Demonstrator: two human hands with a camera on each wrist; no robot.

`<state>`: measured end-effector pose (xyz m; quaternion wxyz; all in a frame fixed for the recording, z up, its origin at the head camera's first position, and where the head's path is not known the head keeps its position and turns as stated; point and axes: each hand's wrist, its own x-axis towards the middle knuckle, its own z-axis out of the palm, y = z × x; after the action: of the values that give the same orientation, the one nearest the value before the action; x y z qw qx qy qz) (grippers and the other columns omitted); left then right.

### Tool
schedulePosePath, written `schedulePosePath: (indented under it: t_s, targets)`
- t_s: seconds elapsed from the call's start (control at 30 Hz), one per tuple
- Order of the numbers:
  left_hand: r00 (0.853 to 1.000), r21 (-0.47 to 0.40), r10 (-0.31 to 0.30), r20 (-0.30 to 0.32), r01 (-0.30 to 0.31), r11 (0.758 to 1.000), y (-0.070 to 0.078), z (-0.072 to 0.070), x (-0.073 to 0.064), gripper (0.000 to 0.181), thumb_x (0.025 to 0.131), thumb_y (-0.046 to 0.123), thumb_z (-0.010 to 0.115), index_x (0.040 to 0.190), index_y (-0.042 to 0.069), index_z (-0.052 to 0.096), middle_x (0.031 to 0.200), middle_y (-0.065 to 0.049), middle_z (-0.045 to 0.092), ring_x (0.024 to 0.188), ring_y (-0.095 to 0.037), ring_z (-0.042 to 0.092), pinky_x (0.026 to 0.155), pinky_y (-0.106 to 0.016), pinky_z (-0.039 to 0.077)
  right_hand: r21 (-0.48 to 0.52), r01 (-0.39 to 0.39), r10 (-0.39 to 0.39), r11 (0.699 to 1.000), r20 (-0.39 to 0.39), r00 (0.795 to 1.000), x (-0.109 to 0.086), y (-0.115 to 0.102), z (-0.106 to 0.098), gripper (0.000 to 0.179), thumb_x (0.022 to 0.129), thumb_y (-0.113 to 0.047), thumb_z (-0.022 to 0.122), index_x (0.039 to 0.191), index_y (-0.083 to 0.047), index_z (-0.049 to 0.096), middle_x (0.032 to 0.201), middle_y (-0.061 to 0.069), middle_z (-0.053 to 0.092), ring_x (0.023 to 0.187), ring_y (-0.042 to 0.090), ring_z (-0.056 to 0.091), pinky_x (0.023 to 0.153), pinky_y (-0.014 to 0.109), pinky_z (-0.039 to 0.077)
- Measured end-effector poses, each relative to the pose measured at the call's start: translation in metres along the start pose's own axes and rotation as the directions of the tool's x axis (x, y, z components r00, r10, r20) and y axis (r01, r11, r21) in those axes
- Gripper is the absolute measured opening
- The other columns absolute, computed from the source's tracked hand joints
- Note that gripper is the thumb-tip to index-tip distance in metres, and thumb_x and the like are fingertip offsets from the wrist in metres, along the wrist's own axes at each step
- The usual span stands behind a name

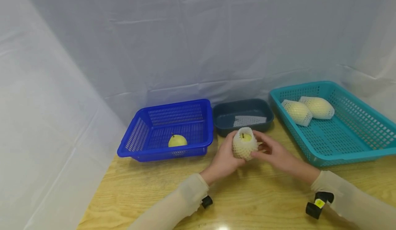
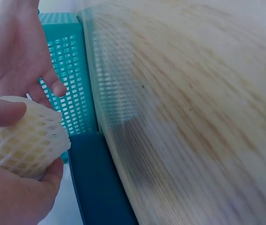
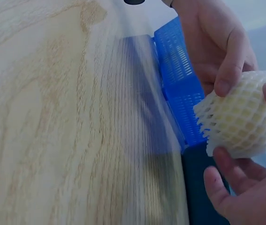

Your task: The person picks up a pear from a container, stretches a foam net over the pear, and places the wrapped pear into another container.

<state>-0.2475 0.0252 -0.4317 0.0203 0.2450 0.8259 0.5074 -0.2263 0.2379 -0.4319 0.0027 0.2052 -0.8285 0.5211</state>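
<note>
A yellow pear [image 1: 246,137] with a dark stem stands upright inside a white foam net [image 1: 242,148] in the head view. My left hand [image 1: 223,160] grips it from the left, its thumb [image 2: 4,115] lying on the net in the left wrist view. From the right, my right hand [image 1: 276,155] holds the netted pear between thumb and fingers. The right wrist view shows fingertips [image 3: 223,157] against the mesh near its ragged edge. The pear's underside is hidden. Both hands are above the table, in front of a dark teal tray [image 1: 220,129].
A blue basket [image 1: 173,152] at left contains a bare yellow pear [image 1: 177,140]. One flat white foam net [image 1: 249,120] lies in the dark tray. To the right, a turquoise basket [image 1: 337,144] contains two netted fruits [image 1: 317,107]. White sheeting [image 1: 198,37] rises behind the wooden table [image 1: 148,188].
</note>
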Motion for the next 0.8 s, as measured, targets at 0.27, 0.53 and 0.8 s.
schedulePosePath:
  t_s: [0.27,0.53,0.8]
  targets:
    - [0.999,-0.103,-0.029,0.045,0.034,0.994,0.001,-0.0024,-0.0027,0.089,0.073,-0.004,0.074,0.148,0.018,0.032,0.139,-0.007,0.051,0.115,-0.018,0.057,0.095,-0.034,0.05,-0.037,-0.031,0.031,0.999,0.01,0.999,-0.0018,-0.0055,-0.0012,0.078,0.094,-0.027,0.072,0.158,-0.01,0.029,0.147,0.018,0.046,0.123,0.036,0.053,0.086,0.037,0.056]
    - [0.998,-0.057,0.022,0.055,-0.019,0.998,0.0011,-0.0032,-0.0027,0.083,0.073,-0.003,0.074,0.146,0.016,0.039,0.135,-0.004,0.047,0.119,-0.017,0.053,0.1,-0.031,0.048,0.1,-0.019,0.012,0.995,0.07,0.997,-0.0012,-0.0043,0.0001,0.08,0.095,-0.019,0.07,0.158,-0.007,0.023,0.144,0.024,0.044,0.125,0.039,0.054,0.088,0.028,0.055]
    - [0.996,-0.037,0.009,0.084,-0.006,0.999,0.0046,-0.0046,-0.0053,0.087,0.078,0.004,0.075,0.154,0.019,0.035,0.139,-0.005,0.046,0.112,-0.015,0.055,0.093,-0.026,0.052,0.062,-0.044,0.043,0.997,0.013,0.999,-0.0014,-0.0061,0.0021,0.081,0.096,-0.021,0.069,0.159,-0.004,0.021,0.148,0.027,0.041,0.131,0.044,0.05,0.092,0.03,0.054]
